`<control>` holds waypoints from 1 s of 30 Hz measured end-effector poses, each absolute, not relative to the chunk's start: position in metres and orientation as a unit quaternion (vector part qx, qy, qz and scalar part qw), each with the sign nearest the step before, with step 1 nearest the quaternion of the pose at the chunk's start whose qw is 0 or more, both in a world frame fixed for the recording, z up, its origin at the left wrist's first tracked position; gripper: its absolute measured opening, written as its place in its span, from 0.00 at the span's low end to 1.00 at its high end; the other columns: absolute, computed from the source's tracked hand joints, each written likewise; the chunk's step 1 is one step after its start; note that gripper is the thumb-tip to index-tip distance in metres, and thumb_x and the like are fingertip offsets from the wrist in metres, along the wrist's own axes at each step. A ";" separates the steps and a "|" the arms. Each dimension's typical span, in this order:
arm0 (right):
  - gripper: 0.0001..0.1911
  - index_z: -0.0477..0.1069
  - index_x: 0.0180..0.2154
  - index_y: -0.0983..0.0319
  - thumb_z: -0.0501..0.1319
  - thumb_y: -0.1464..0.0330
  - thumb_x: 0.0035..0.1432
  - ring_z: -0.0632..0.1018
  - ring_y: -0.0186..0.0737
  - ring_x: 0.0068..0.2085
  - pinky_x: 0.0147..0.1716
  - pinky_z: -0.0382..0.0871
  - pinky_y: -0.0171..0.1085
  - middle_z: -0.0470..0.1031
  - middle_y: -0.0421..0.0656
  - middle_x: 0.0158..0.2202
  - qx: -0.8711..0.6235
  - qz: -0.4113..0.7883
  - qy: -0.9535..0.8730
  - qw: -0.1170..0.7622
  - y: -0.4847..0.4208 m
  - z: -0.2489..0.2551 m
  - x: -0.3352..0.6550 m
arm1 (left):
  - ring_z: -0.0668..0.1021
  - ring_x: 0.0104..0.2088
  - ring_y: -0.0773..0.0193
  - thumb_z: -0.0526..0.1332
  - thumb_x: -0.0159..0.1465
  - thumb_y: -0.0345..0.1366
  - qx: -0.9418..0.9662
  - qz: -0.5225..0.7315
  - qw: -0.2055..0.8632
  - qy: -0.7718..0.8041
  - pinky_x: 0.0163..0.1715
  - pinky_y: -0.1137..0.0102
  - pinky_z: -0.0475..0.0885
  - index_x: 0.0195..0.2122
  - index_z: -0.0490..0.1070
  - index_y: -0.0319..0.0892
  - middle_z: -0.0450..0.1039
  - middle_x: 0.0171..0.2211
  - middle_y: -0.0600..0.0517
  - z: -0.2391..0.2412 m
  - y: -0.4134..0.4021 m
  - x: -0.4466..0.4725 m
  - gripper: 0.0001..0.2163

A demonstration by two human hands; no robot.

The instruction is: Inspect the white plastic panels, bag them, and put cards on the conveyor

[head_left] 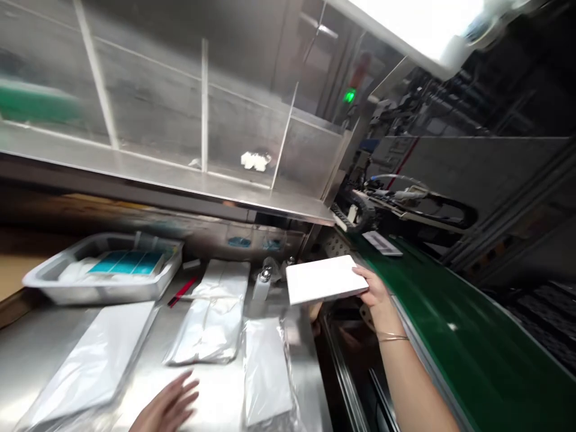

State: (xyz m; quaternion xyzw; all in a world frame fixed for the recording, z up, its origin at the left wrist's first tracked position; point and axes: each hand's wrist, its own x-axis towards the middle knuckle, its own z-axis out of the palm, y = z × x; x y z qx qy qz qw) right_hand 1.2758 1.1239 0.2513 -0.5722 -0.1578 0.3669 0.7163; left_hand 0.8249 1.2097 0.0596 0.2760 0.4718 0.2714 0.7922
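Note:
My right hand (374, 292) grips a flat white box (324, 279) by its right edge and holds it level in the air, just left of the green conveyor belt (454, 336). Thin bangles ring that wrist. My left hand (167, 407) hovers low over the steel table (27, 342) with its fingers spread and nothing in it. It is nearest to several clear plastic bags (215, 315) that lie flat on the table.
A grey tray (96, 287) with teal packs stands at the back left. A small bottle (263, 283) and a red pen (182, 291) lie by the bags. A steel shelf (180, 174) hangs overhead. Another white item (382, 243) rides the belt near the machinery.

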 end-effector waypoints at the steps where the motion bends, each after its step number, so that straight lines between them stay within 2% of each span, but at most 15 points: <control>1: 0.15 0.71 0.42 0.68 0.60 0.77 0.49 0.78 0.40 0.31 0.30 0.72 0.35 0.78 0.47 0.33 -0.564 0.416 -0.189 0.688 1.127 0.243 1.248 | 0.70 0.53 0.53 0.58 0.59 0.46 0.275 0.286 0.806 0.439 0.50 0.61 0.69 0.56 0.59 0.43 0.71 0.50 0.45 0.076 1.212 0.828 0.25; 3: 0.18 0.72 0.42 0.69 0.63 0.76 0.45 0.79 0.43 0.30 0.29 0.72 0.37 0.78 0.49 0.34 -0.542 0.513 -0.234 0.623 1.136 0.225 1.193 | 0.71 0.53 0.55 0.55 0.62 0.44 0.270 0.283 0.839 0.379 0.51 0.62 0.66 0.56 0.60 0.40 0.71 0.50 0.43 0.110 1.212 0.836 0.22; 5: 0.21 0.72 0.43 0.70 0.66 0.73 0.43 0.78 0.43 0.27 0.26 0.70 0.36 0.78 0.50 0.33 -0.509 0.609 -0.286 0.537 1.149 0.210 1.144 | 0.71 0.52 0.54 0.52 0.64 0.46 0.270 0.231 0.894 0.275 0.51 0.62 0.64 0.56 0.61 0.38 0.71 0.50 0.42 0.138 1.204 0.846 0.22; 8: 0.23 0.73 0.43 0.71 0.69 0.71 0.41 0.77 0.42 0.25 0.21 0.68 0.34 0.78 0.50 0.30 -0.473 0.681 -0.336 0.447 1.171 0.193 1.091 | 0.75 0.47 0.49 0.55 0.62 0.47 0.252 0.196 0.913 0.255 0.47 0.58 0.67 0.54 0.64 0.35 0.73 0.46 0.40 0.160 1.184 0.853 0.24; 11: 0.20 0.73 0.42 0.68 0.67 0.66 0.45 0.74 0.35 0.22 0.19 0.66 0.31 0.76 0.43 0.25 -0.486 0.651 -0.307 0.496 1.187 0.176 1.065 | 0.76 0.44 0.49 0.56 0.62 0.47 0.224 0.219 0.913 0.261 0.45 0.58 0.69 0.53 0.64 0.34 0.75 0.43 0.40 0.163 1.167 0.844 0.24; 14: 0.17 0.71 0.43 0.63 0.61 0.60 0.54 0.73 0.32 0.23 0.21 0.68 0.30 0.74 0.40 0.25 -0.496 0.618 -0.273 0.545 1.187 0.153 1.053 | 0.76 0.44 0.49 0.54 0.62 0.51 0.181 0.258 0.914 0.256 0.46 0.59 0.69 0.53 0.64 0.32 0.75 0.42 0.40 0.158 1.165 0.829 0.27; 17: 0.17 0.70 0.42 0.63 0.62 0.61 0.53 0.74 0.34 0.26 0.25 0.72 0.34 0.73 0.41 0.27 -0.503 0.627 -0.251 0.540 1.166 0.128 1.040 | 0.76 0.45 0.47 0.52 0.61 0.54 0.156 0.288 0.911 0.249 0.46 0.57 0.69 0.53 0.64 0.31 0.75 0.42 0.38 0.153 1.169 0.817 0.30; 20: 0.18 0.70 0.42 0.62 0.63 0.58 0.52 0.73 0.33 0.25 0.23 0.71 0.34 0.71 0.40 0.27 -0.519 0.631 -0.248 0.521 1.138 0.115 1.019 | 0.75 0.45 0.46 0.51 0.60 0.56 0.152 0.314 0.906 0.240 0.47 0.55 0.68 0.53 0.64 0.32 0.75 0.42 0.37 0.149 1.171 0.813 0.31; 23: 0.22 0.69 0.44 0.59 0.57 0.51 0.54 0.73 0.38 0.28 0.23 0.68 0.35 0.71 0.41 0.29 -0.593 0.544 -0.320 0.500 1.115 0.118 0.994 | 0.75 0.46 0.44 0.50 0.60 0.57 0.154 0.321 0.901 0.246 0.47 0.54 0.68 0.53 0.64 0.31 0.74 0.42 0.36 0.146 1.166 0.817 0.33; 27: 0.21 0.67 0.43 0.55 0.56 0.49 0.53 0.74 0.47 0.37 0.33 0.65 0.40 0.74 0.44 0.37 -0.720 0.295 -0.481 0.404 1.108 0.135 0.971 | 0.74 0.47 0.47 0.52 0.61 0.54 0.159 0.380 0.869 0.275 0.49 0.57 0.67 0.53 0.65 0.34 0.74 0.45 0.39 0.145 1.156 0.830 0.29; 30: 0.16 0.67 0.33 0.55 0.49 0.52 0.59 0.73 0.45 0.31 0.30 0.62 0.39 0.74 0.42 0.30 -0.729 0.203 -0.538 0.371 1.113 0.139 0.974 | 0.74 0.47 0.48 0.52 0.61 0.53 0.151 0.394 0.863 0.278 0.49 0.58 0.67 0.53 0.65 0.35 0.74 0.44 0.40 0.148 1.154 0.835 0.28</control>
